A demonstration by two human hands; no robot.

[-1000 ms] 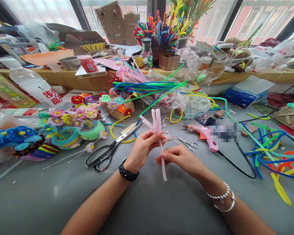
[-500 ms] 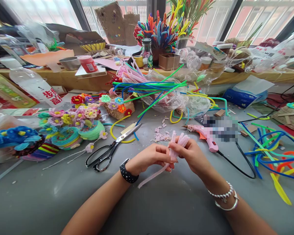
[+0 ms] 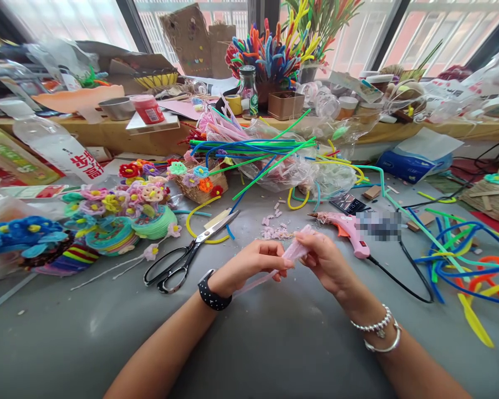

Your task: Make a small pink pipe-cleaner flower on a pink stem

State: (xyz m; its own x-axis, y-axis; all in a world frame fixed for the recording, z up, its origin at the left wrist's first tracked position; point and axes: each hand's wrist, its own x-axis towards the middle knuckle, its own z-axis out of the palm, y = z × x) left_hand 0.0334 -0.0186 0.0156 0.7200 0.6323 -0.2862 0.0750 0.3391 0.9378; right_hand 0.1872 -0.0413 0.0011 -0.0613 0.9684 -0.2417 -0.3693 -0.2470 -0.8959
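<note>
Pinching pink pipe cleaners (image 3: 296, 251) from both sides, the left hand (image 3: 249, 266) grips the stem end and the right hand (image 3: 326, 265) the folded end, likely to steady them above the worktop (image 3: 249, 343); scissors (image 3: 187, 257) and glue gun (image 3: 344, 228) lie within reach.

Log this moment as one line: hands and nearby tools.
left hand: holds pink pipe cleaners | right hand: holds them too | nearby: scissors, glue gun

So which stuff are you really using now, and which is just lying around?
In use:
- left hand
- right hand
- pink pipe cleaner, pinched by both hands

Just lying about:
- scissors
- glue gun
- pink scraps
- flower basket
- green and blue pipe cleaners
- bottle
</note>
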